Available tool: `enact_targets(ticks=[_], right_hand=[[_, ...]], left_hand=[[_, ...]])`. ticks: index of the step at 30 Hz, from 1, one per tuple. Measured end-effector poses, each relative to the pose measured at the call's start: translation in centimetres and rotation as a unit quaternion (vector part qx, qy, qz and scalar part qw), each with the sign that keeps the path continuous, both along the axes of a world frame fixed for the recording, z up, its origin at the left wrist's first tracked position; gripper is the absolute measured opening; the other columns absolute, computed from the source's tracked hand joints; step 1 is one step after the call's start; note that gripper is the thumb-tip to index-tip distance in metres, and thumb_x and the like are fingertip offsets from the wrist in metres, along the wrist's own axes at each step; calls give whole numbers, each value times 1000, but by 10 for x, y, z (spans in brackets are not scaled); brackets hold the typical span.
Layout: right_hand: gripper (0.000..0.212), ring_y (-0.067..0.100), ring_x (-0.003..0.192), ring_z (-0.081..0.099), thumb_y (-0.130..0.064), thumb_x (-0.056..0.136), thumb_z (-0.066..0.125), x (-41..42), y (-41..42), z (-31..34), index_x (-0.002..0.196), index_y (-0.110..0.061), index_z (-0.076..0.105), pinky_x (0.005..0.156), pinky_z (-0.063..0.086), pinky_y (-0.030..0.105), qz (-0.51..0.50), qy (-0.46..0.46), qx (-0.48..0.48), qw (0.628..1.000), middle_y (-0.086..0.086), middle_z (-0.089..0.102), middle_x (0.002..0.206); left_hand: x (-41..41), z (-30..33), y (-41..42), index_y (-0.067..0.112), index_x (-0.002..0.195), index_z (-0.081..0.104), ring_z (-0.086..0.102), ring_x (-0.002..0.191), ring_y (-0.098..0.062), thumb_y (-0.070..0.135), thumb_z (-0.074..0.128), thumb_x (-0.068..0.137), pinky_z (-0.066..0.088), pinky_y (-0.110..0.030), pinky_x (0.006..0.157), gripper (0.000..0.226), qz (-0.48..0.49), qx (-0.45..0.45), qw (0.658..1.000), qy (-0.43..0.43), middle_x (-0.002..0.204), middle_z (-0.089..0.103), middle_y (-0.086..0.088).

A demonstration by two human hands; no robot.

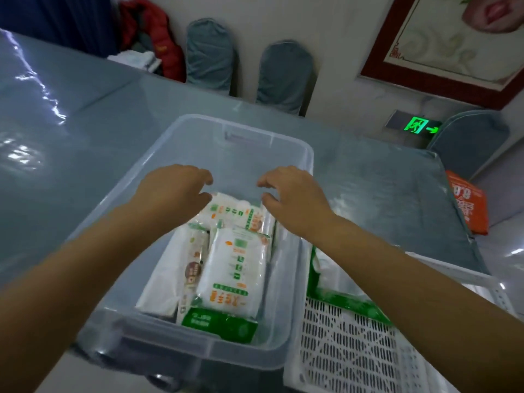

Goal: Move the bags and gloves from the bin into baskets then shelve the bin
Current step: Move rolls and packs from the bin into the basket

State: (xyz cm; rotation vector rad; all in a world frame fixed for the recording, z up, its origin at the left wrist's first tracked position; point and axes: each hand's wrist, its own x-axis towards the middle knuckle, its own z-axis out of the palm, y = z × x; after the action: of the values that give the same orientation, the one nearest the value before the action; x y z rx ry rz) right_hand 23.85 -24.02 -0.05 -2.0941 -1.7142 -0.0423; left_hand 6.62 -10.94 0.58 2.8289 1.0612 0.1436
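On the glossy grey-blue table (85, 143) stands a clear, rectangular plastic bin (295, 279), its far half bare and its near half packed with flat white plastic packets printed in green and orange (235, 270). Both bare hands hover above the bin's middle, fingers spread and curled, grasping nothing: the left hand (173, 191) and the right hand (295, 197) sit near each other, just over the farthest packet. Just beside the bin on the right lies a white perforated plastic basket (348, 350) holding 1 green-and-white bag (340, 290). An orange package (467, 205) rests at the table's far right edge.
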Motion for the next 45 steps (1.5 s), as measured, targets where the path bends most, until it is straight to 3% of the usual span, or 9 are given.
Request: enact_targets(ticks=[9,16,20,24,28,33,36,40,45], right_hand=[[33,27,109,55,-30,88,55,-43,115,-73,119,-20,56,82,42,31,-28,-10,-345,938,4,58,120],[69,26,107,56,-49,84,56,-54,129,-123,140,-18,31,86,44,37,-52,47,-424,903,8,49,134],[41,23,93,56,-35,87,57,-34,122,-111,119,-9,51,78,45,33,-77,91,-496,860,7,59,111],[18,22,83,54,-18,86,55,-19,121,-103,90,-2,63,72,45,30,-98,136,-426,889,9,57,89],[14,18,76,51,-12,85,58,5,138,-92,87,0,66,59,37,24,-219,226,-211,926,8,56,79],[22,22,95,54,-14,85,60,23,152,-80,105,-7,60,81,40,26,-323,210,-5,923,10,59,105],[20,26,106,52,-13,84,62,6,142,-83,104,-12,61,89,46,37,-313,159,-21,936,9,59,109],[15,25,106,46,-10,83,58,-21,117,-91,92,-18,66,84,37,31,-250,-30,-116,961,6,62,101],[18,23,98,57,-15,86,54,-23,107,-72,98,-19,66,75,41,28,-243,69,-121,960,4,66,104]], left_hand=[[-41,-22,84,29,122,55,57,107,-22,35,53,88,45,-33,84,34,-105,17,994,34,115,66,3],[-43,-51,101,29,120,58,60,99,-20,36,51,87,36,-30,94,34,-183,28,983,-1,108,70,4],[-43,-54,103,26,114,61,61,93,-20,34,49,88,36,-31,94,29,-197,37,980,-5,100,71,3],[-44,-56,104,26,111,62,61,91,-21,33,48,89,37,-29,92,27,-191,37,981,-12,97,71,4],[-44,-58,105,24,105,63,61,89,-21,34,47,88,36,-30,89,25,-193,53,980,-9,93,70,3],[-41,-60,104,26,91,64,56,69,-15,35,51,86,41,-31,81,16,-213,76,974,13,76,66,6],[-40,-60,103,27,92,63,57,70,-15,33,51,86,41,-31,81,15,-215,83,973,26,74,65,5],[-39,-55,105,27,104,61,60,80,-18,32,48,87,40,-33,83,21,-260,92,958,78,85,67,4],[-10,-59,84,27,123,51,59,100,-25,27,53,88,50,-36,79,35,-366,62,895,246,112,61,-2]])
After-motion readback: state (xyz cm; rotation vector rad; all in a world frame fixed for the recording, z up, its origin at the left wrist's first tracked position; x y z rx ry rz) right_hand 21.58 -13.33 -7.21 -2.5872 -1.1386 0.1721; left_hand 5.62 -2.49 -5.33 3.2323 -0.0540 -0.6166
